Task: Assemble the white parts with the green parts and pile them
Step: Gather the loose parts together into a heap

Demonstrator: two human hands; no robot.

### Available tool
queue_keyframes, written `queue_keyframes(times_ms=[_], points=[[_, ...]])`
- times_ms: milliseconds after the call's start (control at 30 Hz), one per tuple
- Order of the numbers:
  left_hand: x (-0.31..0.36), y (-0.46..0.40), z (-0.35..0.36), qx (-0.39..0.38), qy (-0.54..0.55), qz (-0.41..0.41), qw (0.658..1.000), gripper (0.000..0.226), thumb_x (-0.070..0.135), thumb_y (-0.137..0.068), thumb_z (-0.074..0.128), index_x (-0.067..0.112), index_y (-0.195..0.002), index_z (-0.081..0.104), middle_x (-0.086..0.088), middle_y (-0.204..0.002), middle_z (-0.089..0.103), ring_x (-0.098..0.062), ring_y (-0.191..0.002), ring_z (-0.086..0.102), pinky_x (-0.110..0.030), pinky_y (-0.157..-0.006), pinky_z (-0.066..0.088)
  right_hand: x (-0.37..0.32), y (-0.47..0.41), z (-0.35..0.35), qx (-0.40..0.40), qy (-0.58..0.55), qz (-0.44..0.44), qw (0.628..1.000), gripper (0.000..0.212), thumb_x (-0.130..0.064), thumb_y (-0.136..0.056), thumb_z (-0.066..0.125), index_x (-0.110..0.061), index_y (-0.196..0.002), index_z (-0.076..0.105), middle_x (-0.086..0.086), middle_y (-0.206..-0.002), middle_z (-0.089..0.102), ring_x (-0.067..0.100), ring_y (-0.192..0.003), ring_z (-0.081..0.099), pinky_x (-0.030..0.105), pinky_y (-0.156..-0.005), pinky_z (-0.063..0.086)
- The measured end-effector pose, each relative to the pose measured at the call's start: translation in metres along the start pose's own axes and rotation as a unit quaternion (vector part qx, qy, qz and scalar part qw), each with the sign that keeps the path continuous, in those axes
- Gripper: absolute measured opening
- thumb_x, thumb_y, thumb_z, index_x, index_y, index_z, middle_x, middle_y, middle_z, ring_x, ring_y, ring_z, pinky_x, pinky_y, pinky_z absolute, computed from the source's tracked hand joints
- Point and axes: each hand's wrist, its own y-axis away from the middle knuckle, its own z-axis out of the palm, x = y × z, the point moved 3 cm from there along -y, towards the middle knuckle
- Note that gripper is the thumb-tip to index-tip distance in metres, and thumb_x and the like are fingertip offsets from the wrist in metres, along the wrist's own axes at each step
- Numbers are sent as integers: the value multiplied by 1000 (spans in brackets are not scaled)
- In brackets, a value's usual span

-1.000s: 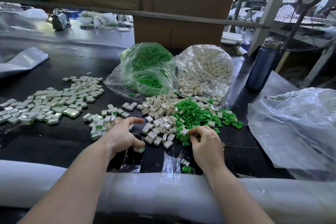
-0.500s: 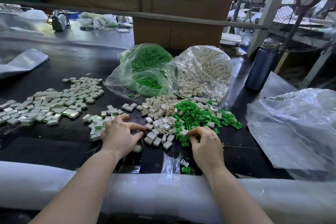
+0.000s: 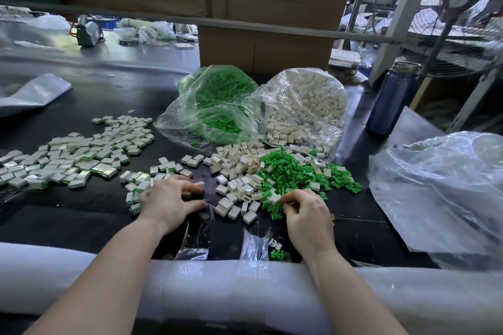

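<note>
While both my forearms reach over the padded white edge (image 3: 245, 288) of the black table (image 3: 95, 90), my left hand (image 3: 166, 202) rests by the small cluster of assembled pieces (image 3: 138, 185), fingers curled over a pale piece I can barely see beneath them; whether I am truly gripping it I cannot tell. My right hand (image 3: 307, 215) sits at the near edge of the green parts (image 3: 288, 171), with thumb and forefinger pinching a small white part (image 3: 273, 198) that touches the green heap.

The loose white parts (image 3: 236, 171) lie just left of the green ones, the two heaps meeting in the middle. Behind them stand two clear bags side by side, touching: the bag of green parts (image 3: 215, 106) on the left and the bag of white parts (image 3: 304, 106) on the right, both with mouths spilling towards me. The big pile of finished pieces (image 3: 79, 152) spreads across the table on my far left, well apart from the loose heaps.

Near my right wrist, a couple of stray green and white bits (image 3: 277, 250) lie beside a strip of clear tape (image 3: 253, 247). A dark blue bottle (image 3: 392, 100) stands upright at the right rear of the table, a large crumpled clear plastic bag (image 3: 441, 193) fills the right side, and cardboard boxes (image 3: 266, 46) rise behind the bags.
</note>
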Motion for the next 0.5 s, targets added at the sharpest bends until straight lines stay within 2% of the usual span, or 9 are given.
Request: queue_keyframes(times_ms=[67, 200, 300, 367, 400, 433, 500], points=[[-4, -3, 1, 48, 0, -20, 999, 29, 45, -75, 72, 33, -102, 70, 13, -121, 58, -17, -115, 49, -35, -92, 37, 0, 0, 0, 0, -1, 1, 1000, 16, -10, -90, 55, -18, -90, 68, -11, -86, 54, 8, -92, 44, 14, -70, 26], [2, -3, 1, 102, 0, -35, 994, 22, 37, -80, 70, 27, -100, 71, 7, -119, 60, -22, -115, 49, -38, -94, 37, 0, -1, 1, 1, -4, -2, 1000, 16, -8, -90, 54, -17, -89, 68, -10, -85, 54, 9, -90, 43, 13, -69, 25], [21, 1, 1, 132, 74, 21, 988, 16, 27, -80, 71, 20, -94, 73, -3, -107, 65, -25, -98, 56, -36, -87, 45, -1, -1, 1, 6, -1, -8, 1000, 15, -8, -90, 56, -16, -90, 69, -10, -85, 54, 9, -90, 43, 12, -69, 24], [39, 7, 4, 110, 142, 84, 980, 10, 21, -78, 73, 17, -87, 73, -3, -90, 67, -13, -77, 57, -22, -72, 47, -2, 0, 0, 10, 3, -10, 1000, 10, -10, -87, 60, -16, -89, 68, -11, -84, 53, 8, -89, 43, 12, -71, 24], [48, 11, 5, 87, 153, 111, 978, 7, 22, -78, 73, 17, -84, 73, 1, -85, 66, -7, -72, 55, -13, -66, 43, -3, 0, -1, 12, 10, -13, 1000, 8, -12, -86, 63, -18, -86, 66, -12, -83, 52, 8, -88, 42, 14, -72, 25], [56, 14, 8, 61, 151, 133, 978, 6, 24, -78, 73, 19, -80, 72, 3, -82, 65, -4, -70, 54, -11, -65, 41, -4, 1, -1, 14, 20, -14, 1000, 7, -13, -84, 65, -20, -82, 64, -12, -82, 51, 8, -88, 43, 16, -74, 26], [67, 19, 16, 13, 115, 158, 981, 12, 35, -76, 73, 25, -73, 68, 9, -78, 63, -7, -75, 56, -22, -76, 47, -4, 3, -1, 11, 40, -15, 999, 13, -19, -81, 68, -25, -74, 58, -12, -80, 51, 12, -88, 46, 23, -75, 28]])
